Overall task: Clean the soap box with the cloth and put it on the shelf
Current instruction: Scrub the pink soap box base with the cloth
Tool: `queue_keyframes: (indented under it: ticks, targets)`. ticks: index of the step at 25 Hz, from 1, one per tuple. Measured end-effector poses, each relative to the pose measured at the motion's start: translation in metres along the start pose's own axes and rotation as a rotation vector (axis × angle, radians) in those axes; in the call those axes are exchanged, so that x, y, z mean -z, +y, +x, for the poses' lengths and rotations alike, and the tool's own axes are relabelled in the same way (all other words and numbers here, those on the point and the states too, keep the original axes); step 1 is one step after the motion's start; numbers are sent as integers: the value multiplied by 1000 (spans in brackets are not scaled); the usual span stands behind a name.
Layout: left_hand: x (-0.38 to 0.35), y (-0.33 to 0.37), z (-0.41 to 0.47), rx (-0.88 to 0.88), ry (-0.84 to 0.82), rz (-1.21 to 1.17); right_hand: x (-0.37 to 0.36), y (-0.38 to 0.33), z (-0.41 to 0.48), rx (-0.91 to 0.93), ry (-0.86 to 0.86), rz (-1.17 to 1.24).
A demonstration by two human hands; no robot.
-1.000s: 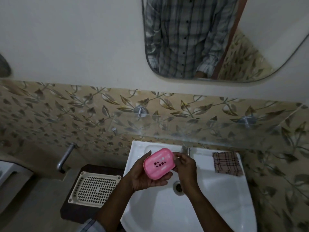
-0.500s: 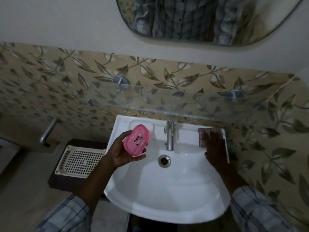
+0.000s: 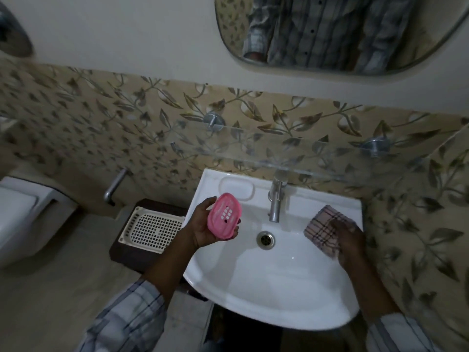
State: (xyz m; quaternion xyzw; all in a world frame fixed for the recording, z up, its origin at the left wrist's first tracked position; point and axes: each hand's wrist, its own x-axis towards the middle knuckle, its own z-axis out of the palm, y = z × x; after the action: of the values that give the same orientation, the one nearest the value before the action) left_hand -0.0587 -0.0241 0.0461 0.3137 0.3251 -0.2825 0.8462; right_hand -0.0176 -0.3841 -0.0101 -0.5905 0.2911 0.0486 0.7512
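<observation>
My left hand [image 3: 203, 228] holds the pink soap box [image 3: 223, 215] over the left edge of the white sink [image 3: 266, 288], its slotted inside facing up. My right hand [image 3: 349, 241] grips the checked cloth [image 3: 322, 228], lifted off the sink's right rim and held over the basin. A clear glass shelf [image 3: 291, 153] runs along the tiled wall above the sink, held by two metal pegs, with nothing on it.
A steel tap [image 3: 276, 199] stands at the back of the sink, with the drain [image 3: 265, 239] below it. Left of the sink a cream perforated tray [image 3: 152, 228] lies on a dark stool. A toilet [image 3: 22, 214] is at far left and a mirror [image 3: 330, 34] hangs above.
My right hand left the soap box, reached to the cloth on the sink's right rim, and now has picked it up. My left hand kept the soap box, shifted left.
</observation>
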Motion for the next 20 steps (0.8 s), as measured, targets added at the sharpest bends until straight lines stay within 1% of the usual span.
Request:
queue_keyframes:
  ticks: [1,2,3,4,5,6,7,8,9,10,11,12,13,15,16,18,19,20]
  targets:
    - [-5,1,-3,-1,-4,42,-7,2,-21,-25,-93,115]
    - [-10,3,-7,-6,-16,69,-18,1,-44,-12,-211,164]
    - [-15,3,-8,-5,-37,91,-30,-2,-63,31,-322,150]
    - [-19,4,-9,10,-64,117,-46,-6,-79,94,-401,76]
    - [-22,5,-9,42,-92,150,-63,-10,-94,184,-430,-52]
    - [-24,5,-7,70,-104,197,-82,-15,-107,328,-412,-223]
    - [-25,6,-5,88,-100,262,-101,-20,-118,550,-368,-415]
    - [-25,7,-3,95,-88,319,-119,-22,-126,810,-351,-572]
    - [-25,9,-2,97,-84,352,-134,-24,-132,1049,-378,-679]
    - [-24,12,-2,103,-89,358,-145,-23,-136,1227,-438,-765]
    - [-21,14,-3,118,-102,341,-151,-16,-137,1344,-518,-837]
    - [-18,16,-5,134,-114,332,-155,-8,-139,1396,-569,-894]
    - [-13,19,-7,142,-126,330,-160,-1,-139,1393,-574,-919]
    - [-6,20,-11,156,-133,326,-164,1,-132,1340,-504,-892]
    - [-4,19,-12,176,-139,311,-165,3,-131,1340,-508,-878]
    - [-5,17,-15,214,-165,303,-166,9,-131,1402,-578,-903]
    - [-8,16,-15,215,-179,313,-170,9,-131,1396,-558,-922]
    - [-11,15,-16,206,-182,310,-174,7,-132,1348,-496,-941]
